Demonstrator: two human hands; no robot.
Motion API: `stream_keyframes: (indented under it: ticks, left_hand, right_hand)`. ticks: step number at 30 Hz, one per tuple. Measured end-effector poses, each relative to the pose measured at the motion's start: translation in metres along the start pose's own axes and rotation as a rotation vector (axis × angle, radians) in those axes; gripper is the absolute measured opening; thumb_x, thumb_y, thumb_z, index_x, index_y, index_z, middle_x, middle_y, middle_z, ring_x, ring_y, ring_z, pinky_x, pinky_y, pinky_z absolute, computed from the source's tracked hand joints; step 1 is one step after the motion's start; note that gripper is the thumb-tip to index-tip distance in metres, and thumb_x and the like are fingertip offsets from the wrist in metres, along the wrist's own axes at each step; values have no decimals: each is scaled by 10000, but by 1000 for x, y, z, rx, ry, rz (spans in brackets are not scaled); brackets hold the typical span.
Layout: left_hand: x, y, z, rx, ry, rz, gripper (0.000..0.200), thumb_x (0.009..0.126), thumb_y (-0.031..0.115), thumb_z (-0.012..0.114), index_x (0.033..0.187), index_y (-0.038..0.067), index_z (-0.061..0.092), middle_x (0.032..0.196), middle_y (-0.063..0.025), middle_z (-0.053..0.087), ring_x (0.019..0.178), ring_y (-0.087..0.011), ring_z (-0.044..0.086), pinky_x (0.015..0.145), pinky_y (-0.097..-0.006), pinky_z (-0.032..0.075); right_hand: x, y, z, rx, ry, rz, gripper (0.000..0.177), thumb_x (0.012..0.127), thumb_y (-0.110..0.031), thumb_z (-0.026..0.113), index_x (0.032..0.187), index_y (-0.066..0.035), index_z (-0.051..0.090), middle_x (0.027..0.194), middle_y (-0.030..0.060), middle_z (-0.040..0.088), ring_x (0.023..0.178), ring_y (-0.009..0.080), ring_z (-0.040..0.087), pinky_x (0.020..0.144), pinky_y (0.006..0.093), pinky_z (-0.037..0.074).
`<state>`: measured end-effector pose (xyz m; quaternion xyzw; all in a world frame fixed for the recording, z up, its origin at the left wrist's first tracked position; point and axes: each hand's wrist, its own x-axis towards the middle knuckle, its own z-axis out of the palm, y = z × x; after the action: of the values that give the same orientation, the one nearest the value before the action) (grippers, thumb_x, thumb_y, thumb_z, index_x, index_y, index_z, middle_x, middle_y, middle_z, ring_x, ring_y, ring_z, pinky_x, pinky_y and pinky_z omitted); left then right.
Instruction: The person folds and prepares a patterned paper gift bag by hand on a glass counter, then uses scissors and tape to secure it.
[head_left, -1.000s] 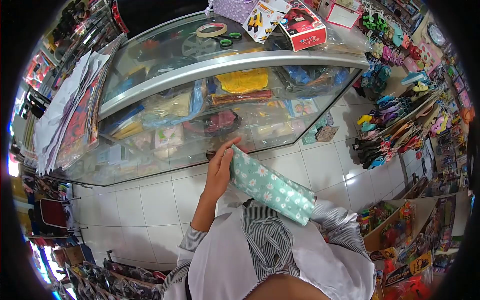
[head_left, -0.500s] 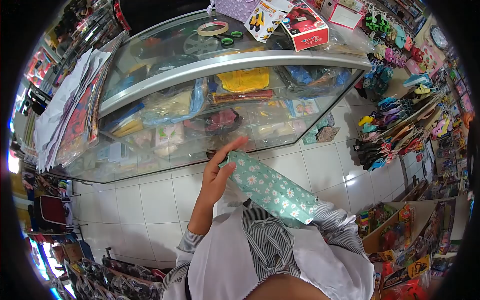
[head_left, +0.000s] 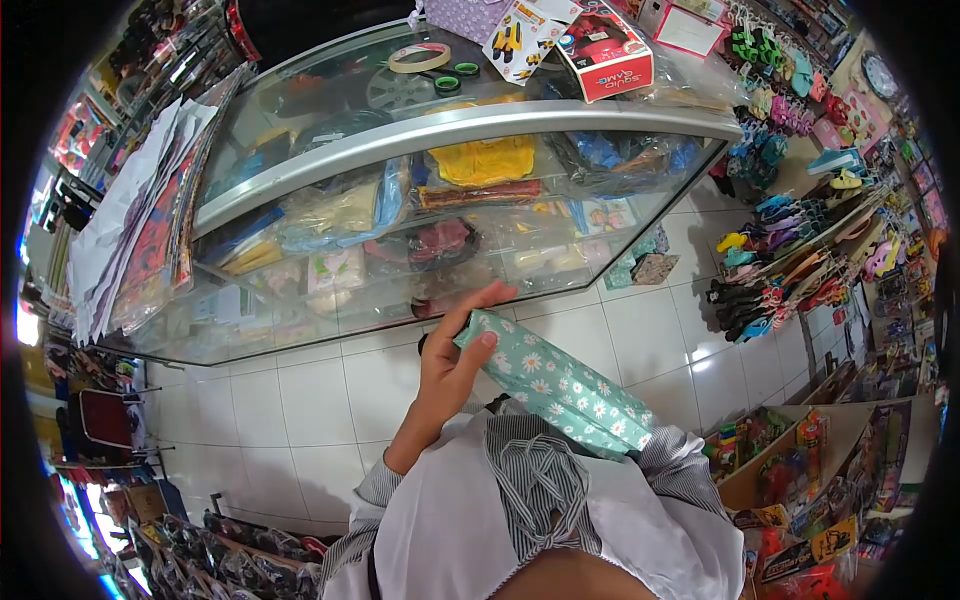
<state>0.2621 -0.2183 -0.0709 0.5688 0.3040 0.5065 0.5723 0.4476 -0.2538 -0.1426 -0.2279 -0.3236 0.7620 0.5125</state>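
Note:
A long package in green daisy-print wrapping paper [head_left: 565,388] slants across in front of my body, its upper left end at my left hand [head_left: 460,350]. My left thumb presses on the near face at that end, and the fingers reach round behind it, so the hand is closed on the package. The lower right end of the package meets my right striped sleeve [head_left: 678,460]. My right hand is hidden behind the package, so its fingers do not show.
A glass display counter [head_left: 460,125] with bagged goods stands ahead. On it lie a tape roll [head_left: 419,58], green-handled scissors [head_left: 456,80], a red toy box [head_left: 606,60] and paper sheets [head_left: 140,210]. Sandals hang on a rack [head_left: 775,260] at right; packaged toys [head_left: 800,500] stand at lower right.
The package and my left hand have shifted slightly right and down in the view. My left thumb stays on the package's end.

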Motion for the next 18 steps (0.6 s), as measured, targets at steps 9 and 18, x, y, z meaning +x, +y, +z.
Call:
stream_keyframes:
  ticks: [9,18]
  left_hand:
    - [5,2,3,-19,-19,-63,461,886,59,515,1340,14,452,1285,-147,553,1164,-187,517,969,-297,391]
    - [3,0,-5,28,6,-11,254,926,124,421,1104,2,556,1072,-118,621,1119,-212,546,1045,-342,313]
  right_hand:
    - [-2,1,-2,27,-24,1,556,835,-253,671,1275,40,497,1174,136,585,983,204,575,798,307,456]
    - [-7,0,-5,46,-82,-4,559,830,-253,679,1271,41,502,1165,135,591,971,201,580,788,303,458]
